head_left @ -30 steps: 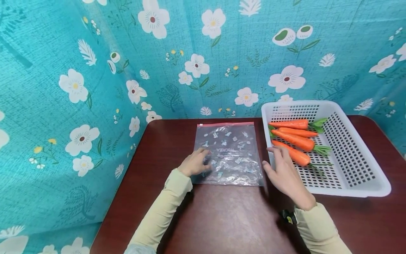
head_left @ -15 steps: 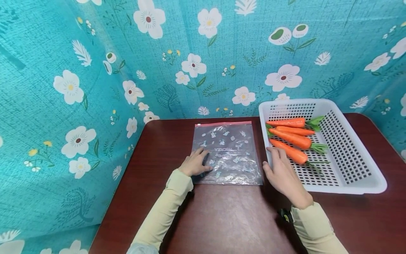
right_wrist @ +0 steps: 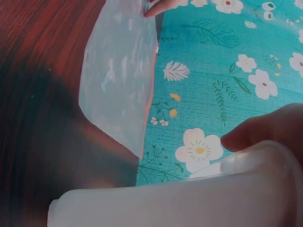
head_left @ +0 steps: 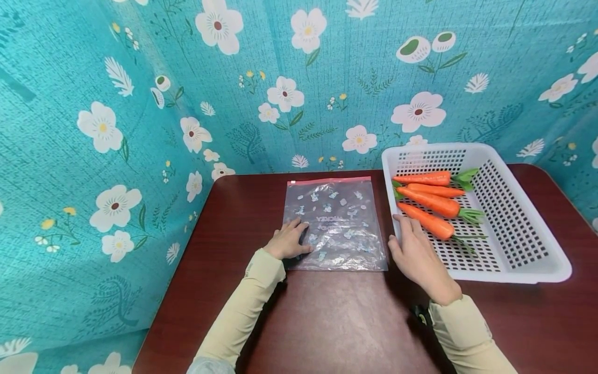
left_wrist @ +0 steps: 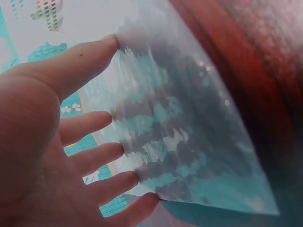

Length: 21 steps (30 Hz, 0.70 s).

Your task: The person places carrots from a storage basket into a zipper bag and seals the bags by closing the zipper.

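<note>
A clear zip bag (head_left: 341, 208) with a red zip strip and small printed figures lies flat on the table. My left hand (head_left: 289, 240) rests on its left side, fingers spread; the left wrist view shows the fingertips right at the plastic (left_wrist: 161, 127). At the left rim of a white perforated basket (head_left: 537, 218) is my right hand (head_left: 418, 259), fingers over the rim and thumb on the outer side. Several orange carrots (head_left: 432, 202) with green tops lie in the basket's left part. In the right wrist view the basket's wall (right_wrist: 165, 208) hides most of that hand.
The dark reddish-brown table (head_left: 336, 317) extends in front of the bag and to its left. A turquoise floral cloth (head_left: 261, 78) hangs along the back and left side. A small dark object (head_left: 422, 315) shows under the right wrist.
The head view has shifted slightly. Both hands stay in nearly the same places, left on the bag and right at the basket rim; bag and carrots have not moved.
</note>
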Tool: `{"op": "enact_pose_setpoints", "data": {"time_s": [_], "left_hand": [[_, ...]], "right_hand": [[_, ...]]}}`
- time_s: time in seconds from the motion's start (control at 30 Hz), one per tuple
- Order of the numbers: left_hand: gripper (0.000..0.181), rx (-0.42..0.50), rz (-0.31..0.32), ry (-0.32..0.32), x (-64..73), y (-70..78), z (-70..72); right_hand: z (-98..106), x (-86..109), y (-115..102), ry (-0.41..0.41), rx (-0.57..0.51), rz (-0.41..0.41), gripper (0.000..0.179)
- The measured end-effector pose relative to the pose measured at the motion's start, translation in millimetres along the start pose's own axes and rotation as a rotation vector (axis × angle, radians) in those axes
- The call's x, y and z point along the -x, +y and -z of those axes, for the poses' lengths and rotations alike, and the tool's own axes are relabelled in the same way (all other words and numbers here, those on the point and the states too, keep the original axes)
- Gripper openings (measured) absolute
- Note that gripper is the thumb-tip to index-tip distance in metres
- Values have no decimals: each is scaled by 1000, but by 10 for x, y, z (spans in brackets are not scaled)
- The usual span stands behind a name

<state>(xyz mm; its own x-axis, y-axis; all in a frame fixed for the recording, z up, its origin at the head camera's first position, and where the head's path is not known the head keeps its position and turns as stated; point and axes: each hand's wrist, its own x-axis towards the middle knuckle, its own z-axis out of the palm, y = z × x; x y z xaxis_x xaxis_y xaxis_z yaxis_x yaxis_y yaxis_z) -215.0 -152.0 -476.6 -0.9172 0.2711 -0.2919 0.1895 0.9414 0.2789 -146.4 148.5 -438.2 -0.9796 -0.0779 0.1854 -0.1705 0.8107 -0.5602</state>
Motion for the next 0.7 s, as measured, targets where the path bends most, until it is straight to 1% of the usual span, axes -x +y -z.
{"op": "enact_pose_setpoints", "data": {"time_s": [0.17, 0.3, 0.53, 0.7], "left_hand": [[74, -13, 6, -6, 5, 8, -2], [72, -17, -7, -4, 15, 13, 13], [70, -36, -34, 17, 40, 14, 14], [77, -47, -34, 5, 77, 20, 6]], "right_hand": [[-7, -1, 3, 10, 4, 12, 48], [-8, -3, 5, 14, 5, 15, 48], [-7, -11, 8, 11, 9, 9, 50], [-11, -8, 10, 3, 7, 0, 50]]}}
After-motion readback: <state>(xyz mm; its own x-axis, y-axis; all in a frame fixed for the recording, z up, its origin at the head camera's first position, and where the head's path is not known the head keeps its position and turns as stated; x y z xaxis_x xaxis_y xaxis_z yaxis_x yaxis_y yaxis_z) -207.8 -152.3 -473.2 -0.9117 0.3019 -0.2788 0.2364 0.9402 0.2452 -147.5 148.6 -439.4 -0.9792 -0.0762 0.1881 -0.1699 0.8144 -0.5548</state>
